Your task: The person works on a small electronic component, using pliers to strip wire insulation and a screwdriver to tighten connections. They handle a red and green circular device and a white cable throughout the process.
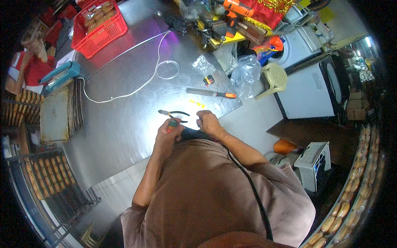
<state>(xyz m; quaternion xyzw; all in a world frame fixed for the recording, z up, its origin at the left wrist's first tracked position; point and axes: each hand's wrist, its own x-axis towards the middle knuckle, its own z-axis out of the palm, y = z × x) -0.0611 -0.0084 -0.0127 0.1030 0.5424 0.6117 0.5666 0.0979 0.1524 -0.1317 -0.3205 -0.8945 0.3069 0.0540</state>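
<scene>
My left hand (166, 136) is closed around a small object with a green and red end (172, 125), perhaps a tool handle; most of it is hidden in the fingers. My right hand (210, 124) is closed too, its fingers curled together near the table's edge, and whatever they may hold does not show. Just beyond the left hand, pliers (167, 113) with dark handles lie spread on the steel table (120, 120). A small yellow item (197, 103) lies past my right fingertips. Farther off is a flat file-like tool (210, 93) with an orange handle.
A small black, red and yellow item (209, 80) and clear plastic bags (247, 76) lie beyond. A white cable (136, 91) loops across the table from a blue device (62, 75). Far off are a red crate (101, 39) and an orange drill (235, 14). A stool (274, 77) stands right.
</scene>
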